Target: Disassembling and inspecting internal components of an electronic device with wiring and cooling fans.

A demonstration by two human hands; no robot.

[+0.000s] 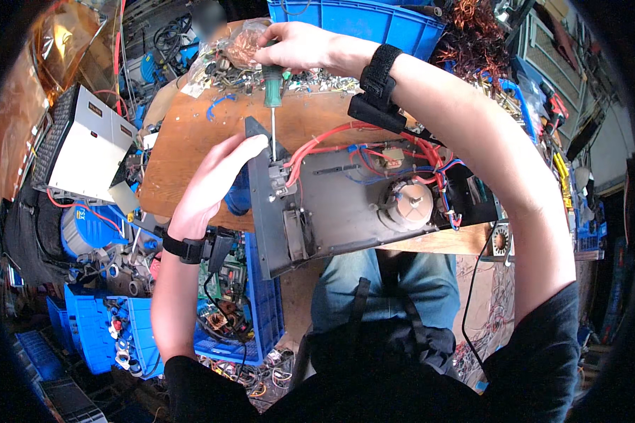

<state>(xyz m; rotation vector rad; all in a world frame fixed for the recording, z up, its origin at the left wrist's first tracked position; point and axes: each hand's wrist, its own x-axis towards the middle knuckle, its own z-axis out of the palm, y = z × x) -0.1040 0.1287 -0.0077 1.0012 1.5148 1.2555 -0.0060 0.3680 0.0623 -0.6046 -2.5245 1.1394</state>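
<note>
A dark metal equipment chassis (339,211) lies open on the wooden table in front of me, its end panel facing left. Inside it are a round transformer (409,203), thick red wires (310,146) and a grey terminal block (281,176) beside the panel. My left hand (222,169) grips the end panel near its far corner. Above that corner, my right hand (289,48) is closed around the top of a screwdriver (273,88) with a green handle. The screwdriver points down, its shaft reaching in behind the panel near the terminal block; the tip's exact contact is hidden.
Small metal parts (317,82) lie heaped along the far side of the table (176,166). Behind them stands a blue bin (363,32), with copper wire (473,35) to its right. A white case (95,144) sits at left, above blue crates (268,310) of scrap. Cables litter the floor.
</note>
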